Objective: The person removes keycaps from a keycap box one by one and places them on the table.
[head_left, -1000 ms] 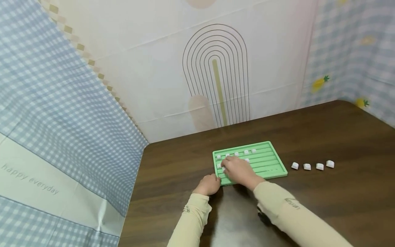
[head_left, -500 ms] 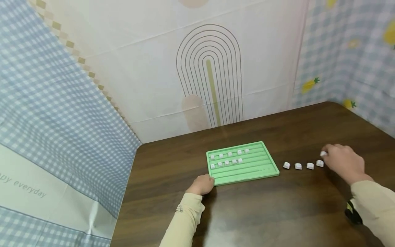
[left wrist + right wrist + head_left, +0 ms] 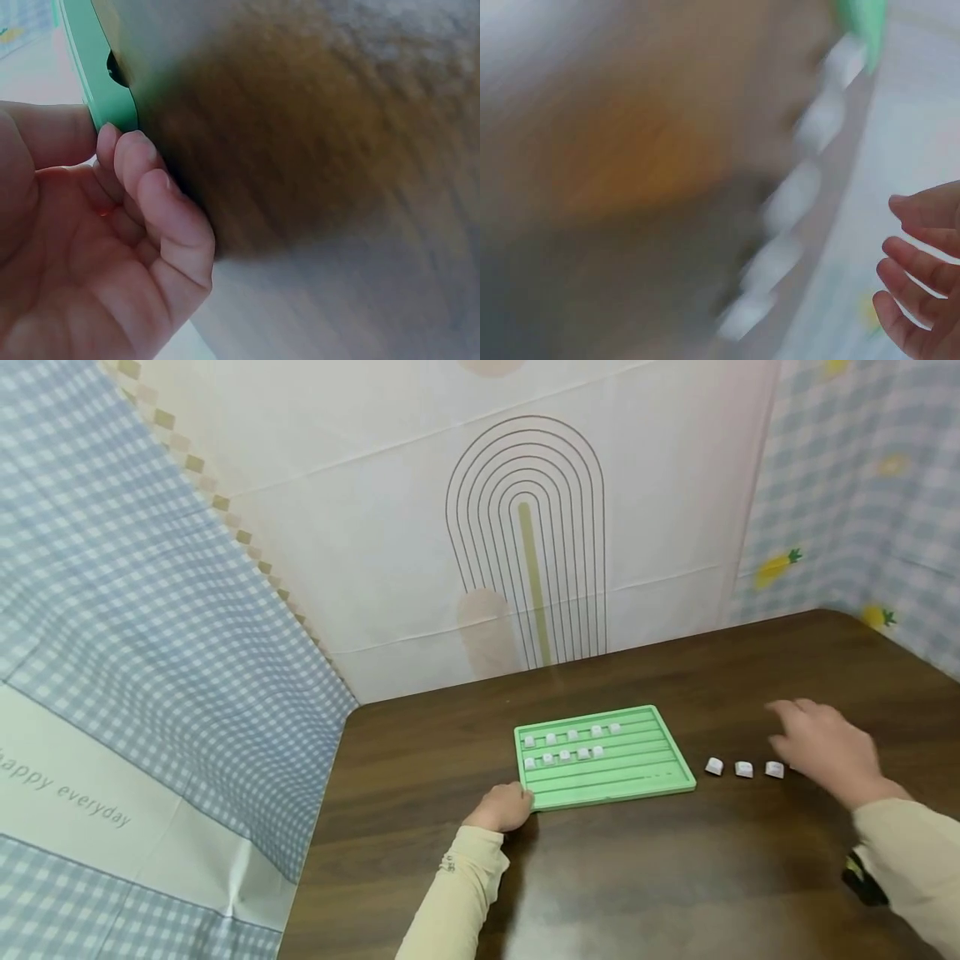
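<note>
A light green ridged tray [image 3: 600, 777] lies on the table, with two rows of small white keycaps [image 3: 566, 755] in its upper slots. My left hand [image 3: 501, 808] holds the tray's near left corner. In the left wrist view, the thumb and curled fingers [image 3: 161, 202] pinch the green edge [image 3: 90, 67]. To the right of the tray, more white keycaps [image 3: 744, 769] form a line on the wood. My right hand [image 3: 825, 747] hovers over the far end of that line and hides part of it. The right wrist view shows its fingers [image 3: 911, 259] spread, holding nothing.
The dark wooden table [image 3: 637, 877] reaches back to a pale wall cloth [image 3: 390, 568] with printed arches. Checked blue cloth [image 3: 187, 610] hangs on the left, and more hangs at the right. A dark band [image 3: 862, 877] sits at my right wrist.
My right hand left the tray for the right end of the loose line, where it had a keycap at its fingertips. Its fingers are now off it. The left hand stays at the corner.
</note>
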Tool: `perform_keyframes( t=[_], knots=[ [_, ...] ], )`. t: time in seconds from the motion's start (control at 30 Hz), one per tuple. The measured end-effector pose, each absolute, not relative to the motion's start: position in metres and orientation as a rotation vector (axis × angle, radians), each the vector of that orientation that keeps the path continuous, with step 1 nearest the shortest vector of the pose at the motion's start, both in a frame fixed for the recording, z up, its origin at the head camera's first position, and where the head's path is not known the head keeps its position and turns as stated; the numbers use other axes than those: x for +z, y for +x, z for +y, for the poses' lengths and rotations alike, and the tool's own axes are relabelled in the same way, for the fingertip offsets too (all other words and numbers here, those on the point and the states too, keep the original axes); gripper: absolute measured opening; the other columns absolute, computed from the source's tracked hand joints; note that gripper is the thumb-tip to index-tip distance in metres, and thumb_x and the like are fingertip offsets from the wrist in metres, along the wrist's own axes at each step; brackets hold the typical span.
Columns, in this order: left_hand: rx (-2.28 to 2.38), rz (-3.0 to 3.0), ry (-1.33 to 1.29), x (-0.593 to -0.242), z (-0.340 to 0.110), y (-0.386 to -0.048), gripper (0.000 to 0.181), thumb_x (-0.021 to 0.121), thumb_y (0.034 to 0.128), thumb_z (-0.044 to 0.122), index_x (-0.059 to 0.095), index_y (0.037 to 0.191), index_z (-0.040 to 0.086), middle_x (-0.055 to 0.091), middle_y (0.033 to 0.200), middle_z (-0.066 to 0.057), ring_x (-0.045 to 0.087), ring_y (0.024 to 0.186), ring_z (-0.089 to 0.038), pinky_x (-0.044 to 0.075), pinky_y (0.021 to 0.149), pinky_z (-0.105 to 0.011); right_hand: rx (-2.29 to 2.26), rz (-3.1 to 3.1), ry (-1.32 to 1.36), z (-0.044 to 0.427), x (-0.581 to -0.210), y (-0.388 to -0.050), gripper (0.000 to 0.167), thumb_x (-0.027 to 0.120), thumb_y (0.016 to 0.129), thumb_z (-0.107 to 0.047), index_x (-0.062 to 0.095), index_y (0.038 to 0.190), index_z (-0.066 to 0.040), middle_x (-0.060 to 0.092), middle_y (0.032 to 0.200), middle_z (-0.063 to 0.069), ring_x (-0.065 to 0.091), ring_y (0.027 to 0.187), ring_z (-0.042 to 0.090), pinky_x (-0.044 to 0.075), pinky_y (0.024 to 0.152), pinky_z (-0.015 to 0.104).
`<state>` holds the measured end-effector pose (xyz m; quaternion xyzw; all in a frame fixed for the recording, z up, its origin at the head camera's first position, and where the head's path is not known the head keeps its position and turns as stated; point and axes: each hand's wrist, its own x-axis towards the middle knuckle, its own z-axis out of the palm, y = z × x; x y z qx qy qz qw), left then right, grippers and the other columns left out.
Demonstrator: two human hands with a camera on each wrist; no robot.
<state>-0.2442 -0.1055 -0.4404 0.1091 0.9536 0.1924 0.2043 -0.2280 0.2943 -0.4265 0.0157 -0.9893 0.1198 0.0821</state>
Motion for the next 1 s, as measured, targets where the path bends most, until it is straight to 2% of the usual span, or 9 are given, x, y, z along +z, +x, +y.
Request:
perform_keyframes(
  t=[0.1,0.27,0.4,0.57,0.77,1.0],
  knots=[
    [0.538,2.659,0.300,-0.441,-0.104,-0.244,0.035,0.033,0.0998,0.023,0.057,0.111,-0.001,0.059,0.112,-0.018,0.057,0.098,-0.030,0.044,0.079,-0.040,0.384,-2.895,0.210,0.250,-0.413,-0.243,0.038,0.064,0.081,-0.013,0.058,0.116,-0.001,0.059,0.112,0.024,0.056,0.095,0.043,0.048,0.060,0.053],
    [0.571,2.651,0.316,-0.445,-0.098,-0.242,0.034,0.033,0.0998,0.021,0.057,0.109,-0.001,0.059,0.111,-0.018,0.057,0.096,-0.029,0.044,0.078,-0.041,0.484,-2.939,0.351,0.183,-0.420,-0.262,0.029,0.063,0.084,-0.015,0.063,0.112,-0.006,0.062,0.110,0.017,0.057,0.099,0.037,0.049,0.063,0.049],
    [0.573,2.639,0.343,-0.448,-0.093,-0.239,0.033,0.034,0.0999,0.022,0.058,0.106,0.000,0.059,0.106,-0.017,0.056,0.089,-0.026,0.042,0.074,-0.039,0.513,-3.001,0.435,0.154,-0.442,-0.270,0.027,0.064,0.084,-0.014,0.065,0.110,-0.006,0.064,0.109,0.014,0.059,0.099,0.033,0.051,0.069,0.046],
    [0.572,2.637,0.343,-0.450,-0.091,-0.238,0.032,0.034,0.1000,0.023,0.057,0.102,0.001,0.058,0.100,-0.015,0.052,0.082,-0.024,0.040,0.071,-0.037,0.462,-3.018,0.489,0.137,-0.457,-0.273,0.019,0.065,0.083,-0.013,0.067,0.101,-0.008,0.065,0.100,0.010,0.061,0.090,0.028,0.051,0.065,0.040],
    [0.563,2.661,0.330,-0.446,-0.096,-0.242,0.035,0.034,0.1001,0.024,0.057,0.112,0.000,0.058,0.111,-0.017,0.057,0.100,-0.030,0.044,0.079,-0.041,0.397,-2.941,0.518,0.125,-0.457,-0.278,0.007,0.066,0.082,-0.011,0.067,0.089,-0.009,0.062,0.089,0.006,0.058,0.082,0.025,0.050,0.063,0.037],
    [0.551,2.685,0.318,-0.449,-0.108,-0.247,0.038,0.033,0.1002,0.025,0.054,0.119,-0.001,0.057,0.119,-0.018,0.055,0.109,-0.033,0.046,0.087,-0.043,0.440,-2.898,0.532,0.123,-0.448,-0.283,0.011,0.065,0.083,-0.011,0.068,0.094,-0.009,0.065,0.093,0.006,0.060,0.087,0.027,0.051,0.063,0.037]
  ],
)
